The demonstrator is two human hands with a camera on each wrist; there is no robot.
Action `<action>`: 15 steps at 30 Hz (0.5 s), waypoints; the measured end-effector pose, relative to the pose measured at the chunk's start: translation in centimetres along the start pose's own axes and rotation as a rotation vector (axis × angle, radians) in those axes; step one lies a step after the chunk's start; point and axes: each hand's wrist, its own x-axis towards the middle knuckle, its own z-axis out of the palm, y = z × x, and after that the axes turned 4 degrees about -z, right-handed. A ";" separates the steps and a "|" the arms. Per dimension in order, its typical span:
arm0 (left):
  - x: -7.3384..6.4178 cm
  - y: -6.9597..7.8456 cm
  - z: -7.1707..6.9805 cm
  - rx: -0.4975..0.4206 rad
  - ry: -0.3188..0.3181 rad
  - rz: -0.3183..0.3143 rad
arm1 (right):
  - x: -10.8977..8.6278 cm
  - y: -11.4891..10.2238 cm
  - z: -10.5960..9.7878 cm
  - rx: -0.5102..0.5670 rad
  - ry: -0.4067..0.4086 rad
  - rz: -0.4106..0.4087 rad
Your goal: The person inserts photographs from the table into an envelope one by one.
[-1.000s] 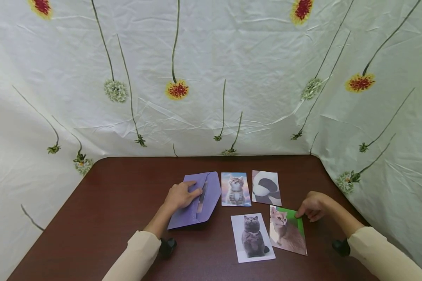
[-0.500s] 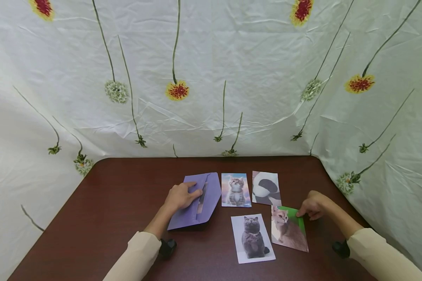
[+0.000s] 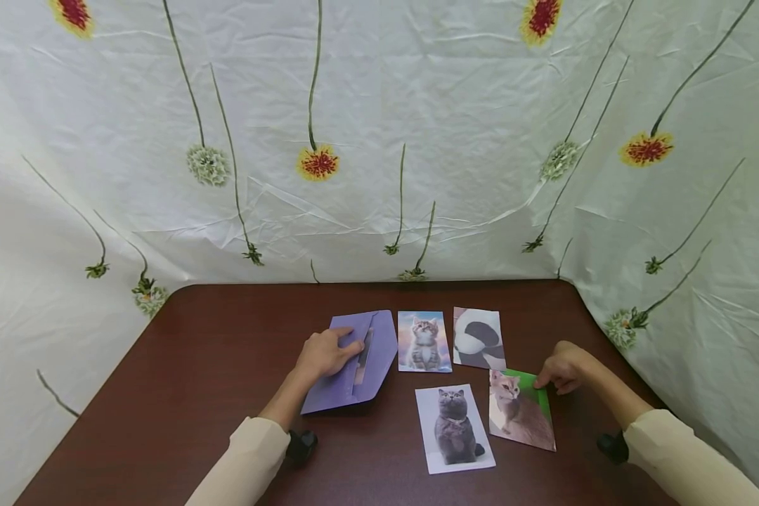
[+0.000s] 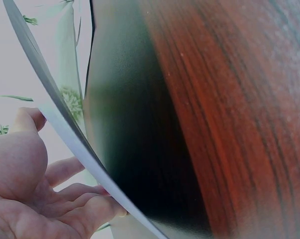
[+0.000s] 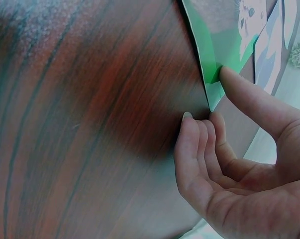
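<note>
My left hand [image 3: 325, 355] rests on a purple envelope [image 3: 329, 395], its thumb beside the slit where a picture shows inside. The left wrist view shows that hand against one side of the envelope [image 4: 65, 117], its fingertips touching the paper. On the right, my right hand [image 3: 566, 368] pinches the upper right corner of a cat picture card [image 3: 521, 418] with a green background. In the right wrist view the thumb lies on the green corner [image 5: 205, 45], with the other fingers curled at its edge.
A grey cat card [image 3: 457, 429] lies left of the held card. Behind lie a kitten card [image 3: 424, 342] and a black-and-white picture card [image 3: 478, 339]. A white flowered cloth [image 3: 367, 105] hangs behind the dark wooden table [image 3: 228, 365].
The green-background cat card has shifted and turned slightly, its lower edge moving up and right, with the right hand on its corner. The left hand and envelope stay put.
</note>
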 end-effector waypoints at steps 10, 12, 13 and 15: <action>0.0 0.0 0.0 0.005 -0.002 -0.001 | 0.2 -0.1 -0.2 0.019 -0.029 0.010; 0.1 -0.1 0.0 0.006 0.000 0.001 | 0.2 -0.2 -0.2 0.026 -0.029 0.011; 0.1 -0.1 0.0 0.007 0.001 0.002 | 0.2 -0.2 -0.2 0.030 -0.029 0.009; 0.1 -0.1 0.1 0.005 0.000 0.002 | 0.1 -0.2 -0.1 0.034 -0.031 0.003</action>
